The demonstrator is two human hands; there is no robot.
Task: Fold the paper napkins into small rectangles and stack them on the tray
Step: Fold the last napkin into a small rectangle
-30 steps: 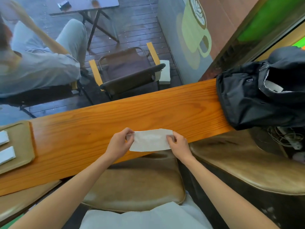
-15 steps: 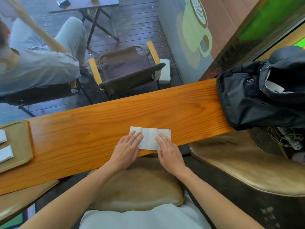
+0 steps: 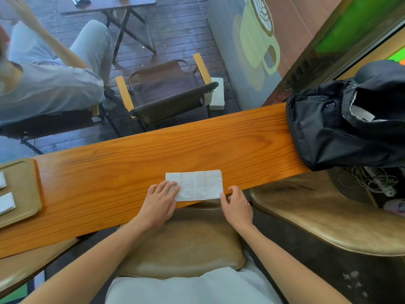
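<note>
A white paper napkin (image 3: 198, 185), folded into a long rectangle, lies flat on the orange wooden counter (image 3: 122, 167) near its front edge. My left hand (image 3: 160, 202) rests flat with its fingertips on the napkin's lower left corner. My right hand (image 3: 236, 207) sits at the counter's edge, fingers spread, touching the napkin's lower right corner. At the far left stands a tan tray (image 3: 24, 194) holding two small folded napkins (image 3: 6, 202), cut off by the frame edge.
A black backpack (image 3: 341, 123) covers the counter's right end. Brown cushioned stools stand below the counter, one (image 3: 182, 244) under my arms and another (image 3: 324, 218) to the right. Beyond the glass sit a seated person (image 3: 43, 80) and a chair (image 3: 168, 95).
The napkin was held up between both hands, then laid flat on the counter. Both hands pressed on it and have now slid outward to its two lower corners.
</note>
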